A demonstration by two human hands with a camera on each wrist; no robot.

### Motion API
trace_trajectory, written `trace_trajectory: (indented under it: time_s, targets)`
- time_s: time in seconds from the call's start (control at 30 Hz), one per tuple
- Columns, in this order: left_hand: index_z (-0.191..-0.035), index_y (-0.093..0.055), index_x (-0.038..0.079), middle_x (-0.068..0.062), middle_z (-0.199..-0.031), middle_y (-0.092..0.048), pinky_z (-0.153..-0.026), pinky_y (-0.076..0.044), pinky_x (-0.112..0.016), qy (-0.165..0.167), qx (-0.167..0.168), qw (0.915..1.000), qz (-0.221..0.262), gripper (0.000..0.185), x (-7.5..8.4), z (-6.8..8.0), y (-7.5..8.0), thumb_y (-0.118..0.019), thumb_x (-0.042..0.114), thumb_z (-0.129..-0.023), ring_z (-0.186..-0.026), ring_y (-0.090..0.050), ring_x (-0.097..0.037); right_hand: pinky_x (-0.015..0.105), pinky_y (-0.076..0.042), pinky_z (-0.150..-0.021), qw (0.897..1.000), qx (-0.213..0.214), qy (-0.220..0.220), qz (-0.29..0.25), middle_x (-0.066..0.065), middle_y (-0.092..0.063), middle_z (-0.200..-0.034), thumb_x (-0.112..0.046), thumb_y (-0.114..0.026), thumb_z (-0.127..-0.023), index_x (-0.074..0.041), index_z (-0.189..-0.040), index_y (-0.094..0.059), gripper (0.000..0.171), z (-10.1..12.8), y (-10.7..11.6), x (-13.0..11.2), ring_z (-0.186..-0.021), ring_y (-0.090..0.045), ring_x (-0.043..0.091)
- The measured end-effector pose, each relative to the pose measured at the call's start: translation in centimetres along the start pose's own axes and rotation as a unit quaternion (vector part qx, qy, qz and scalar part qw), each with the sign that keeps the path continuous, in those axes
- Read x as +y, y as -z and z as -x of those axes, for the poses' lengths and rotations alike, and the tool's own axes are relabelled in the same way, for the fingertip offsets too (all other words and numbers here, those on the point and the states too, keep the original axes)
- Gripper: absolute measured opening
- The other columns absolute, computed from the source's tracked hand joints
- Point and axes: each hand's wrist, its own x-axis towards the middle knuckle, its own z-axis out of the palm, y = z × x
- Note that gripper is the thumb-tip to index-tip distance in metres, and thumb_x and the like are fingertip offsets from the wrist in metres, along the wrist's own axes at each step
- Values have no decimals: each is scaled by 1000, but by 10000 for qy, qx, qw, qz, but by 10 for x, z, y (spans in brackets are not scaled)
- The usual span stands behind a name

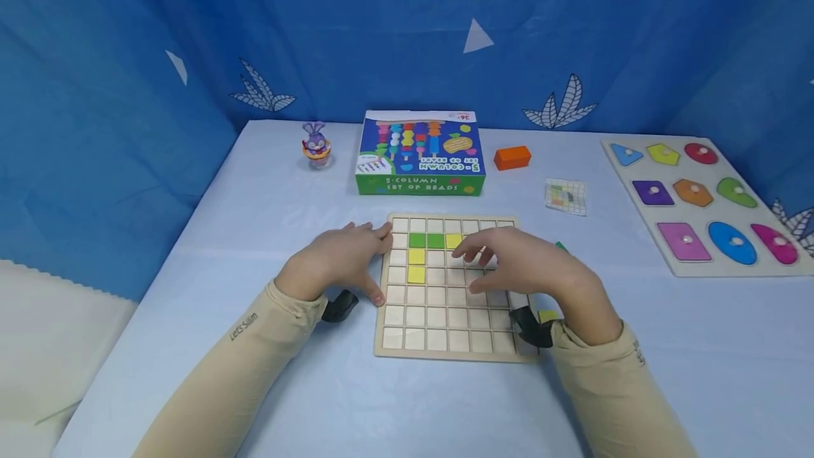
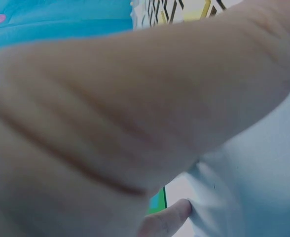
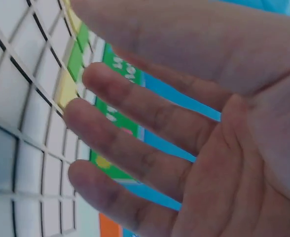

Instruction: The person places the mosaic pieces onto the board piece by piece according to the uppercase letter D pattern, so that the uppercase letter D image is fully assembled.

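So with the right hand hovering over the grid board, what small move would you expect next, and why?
Probably the right hand lowers its fingertips onto the cells just right of the yellow tile in the second row. Its fingers are spread, and the wrist view shows them holding nothing. The left hand rests on the wooden grid board at its left edge, steadying it, and most cells are bare.

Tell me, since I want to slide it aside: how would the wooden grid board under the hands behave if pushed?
The grid board looks like a flat, rigid wooden slab, so it would probably slide as one piece rather than flex. It lies flat on the smooth table cover, so tipping seems unlikely. The coloured tiles sit in cells and may well be loose.
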Motion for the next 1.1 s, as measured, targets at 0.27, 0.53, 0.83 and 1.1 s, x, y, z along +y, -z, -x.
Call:
trace_trajectory:
  time_s: [0.27,0.53,0.83,1.1]
  targets:
    - [-158,-35,14,-3,-167,-15,-120,-17,-51,-31,-2,10000,35,111,-1,0,1,-88,52,-69,-151,-17,-33,37,-59,-81,9994,-138,-280,153,4,-66,-119,-15,-86,-82,-13,-132,-67,53,15,14,7,-111,-60,27]
    - [-158,-35,14,-3,-167,-15,-121,-16,-50,3,-9,10000,72,111,-1,-1,1,-89,52,-69,-151,-17,-33,40,-59,-78,9944,-535,-719,552,3,-66,-117,-18,-89,-78,-14,-130,-67,56,39,19,24,-109,-59,29]
    - [-158,-35,15,-2,-167,-15,-121,-17,-50,37,-21,10000,55,110,0,0,2,-89,51,-69,-151,-16,-32,33,-59,-71,9924,-628,-953,450,-1,-66,-107,-16,-90,-75,-15,-117,-72,46,65,6,58,-98,-58,25]
    - [-158,-35,14,-2,-167,-14,-121,-17,-50,73,-60,9999,100,110,1,0,3,-89,51,-69,-151,-16,-32,38,-57,-76,9923,-391,-1120,345,-2,-64,-101,-17,-92,-72,-14,-109,-72,42,70,-6,76,-93,-55,23]
